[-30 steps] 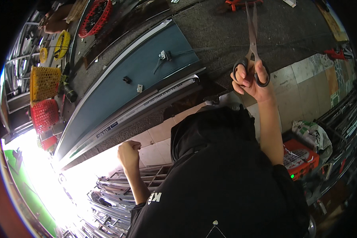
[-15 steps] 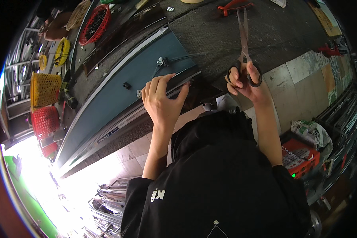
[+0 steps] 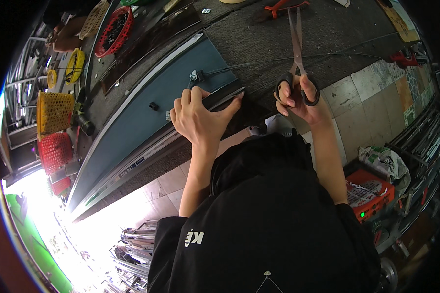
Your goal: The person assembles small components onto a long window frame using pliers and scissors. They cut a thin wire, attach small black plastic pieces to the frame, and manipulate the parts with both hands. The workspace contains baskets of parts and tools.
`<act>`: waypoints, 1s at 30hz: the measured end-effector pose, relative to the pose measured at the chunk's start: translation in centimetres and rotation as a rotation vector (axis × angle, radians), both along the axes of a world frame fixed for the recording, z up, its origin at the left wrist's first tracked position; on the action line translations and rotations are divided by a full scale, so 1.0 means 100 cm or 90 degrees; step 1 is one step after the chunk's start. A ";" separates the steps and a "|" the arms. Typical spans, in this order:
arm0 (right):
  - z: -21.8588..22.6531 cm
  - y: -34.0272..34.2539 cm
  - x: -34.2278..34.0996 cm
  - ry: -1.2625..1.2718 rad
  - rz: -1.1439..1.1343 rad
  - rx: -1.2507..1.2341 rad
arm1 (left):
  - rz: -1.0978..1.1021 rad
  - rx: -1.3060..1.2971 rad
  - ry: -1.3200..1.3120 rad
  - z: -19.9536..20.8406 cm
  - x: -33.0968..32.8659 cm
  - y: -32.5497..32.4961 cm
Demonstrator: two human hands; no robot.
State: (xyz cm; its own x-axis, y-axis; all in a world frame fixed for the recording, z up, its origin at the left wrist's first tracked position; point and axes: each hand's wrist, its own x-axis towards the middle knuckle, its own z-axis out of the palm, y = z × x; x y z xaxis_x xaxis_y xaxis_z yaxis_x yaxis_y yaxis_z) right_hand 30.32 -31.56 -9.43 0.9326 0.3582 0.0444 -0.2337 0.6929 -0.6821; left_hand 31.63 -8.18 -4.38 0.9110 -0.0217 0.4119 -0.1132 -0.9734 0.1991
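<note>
A long blue-grey glass panel [image 3: 146,95] with a metal frame lies on the dark-covered worktable. My left hand [image 3: 196,117] is over the frame's near rail [image 3: 220,99], close to its right end. Its fingers bend over the inner side and the thumb stretches along the outer edge. My right hand [image 3: 303,100] holds black-handled scissors [image 3: 297,56] upright, fingers through the loops, blades slightly parted and pointing away from me. A small metal-and-black fitting [image 3: 197,75] sits on the glass, with a thin dark strand [image 3: 239,67] running right from near it. A small black piece [image 3: 153,105] lies further left.
Red-handled pliers [image 3: 278,9] lie beyond the scissors. A red basket [image 3: 114,31] of small dark parts stands far left, near a yellow basket [image 3: 56,112] and a cordless tool [image 3: 85,119]. An orange-red box [image 3: 371,195] and metal profiles [image 3: 418,141] are at the right.
My left thumb has spread away from the fingers along the rail, and the fingers have drawn back slightly. The scissors stay in my right hand. The whole view has shifted a little.
</note>
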 end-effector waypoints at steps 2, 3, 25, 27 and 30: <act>-0.001 0.000 0.000 0.006 -0.004 0.004 | 0.002 0.006 -0.004 -0.001 0.001 0.001; -0.001 -0.001 -0.001 0.006 -0.006 0.004 | -0.002 0.014 -0.009 -0.002 0.000 0.002; 0.024 -0.007 0.014 0.078 0.110 -0.100 | -0.258 -0.245 0.101 0.018 0.019 -0.011; 0.042 -0.015 0.029 0.047 0.164 -0.188 | -0.252 -0.246 0.103 0.020 0.020 -0.012; 0.073 -0.033 0.058 -0.037 0.153 -0.466 | -0.226 -0.294 0.177 0.026 0.016 -0.007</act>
State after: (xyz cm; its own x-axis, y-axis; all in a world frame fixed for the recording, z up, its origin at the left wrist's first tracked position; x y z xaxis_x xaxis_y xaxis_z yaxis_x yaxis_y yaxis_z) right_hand 36.14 -34.89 -2.15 0.8292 0.5070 -0.2352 -0.2703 -0.0045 -0.9628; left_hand 33.26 -8.84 -1.74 0.9551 -0.2179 0.2010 -0.2964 -0.6933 0.6568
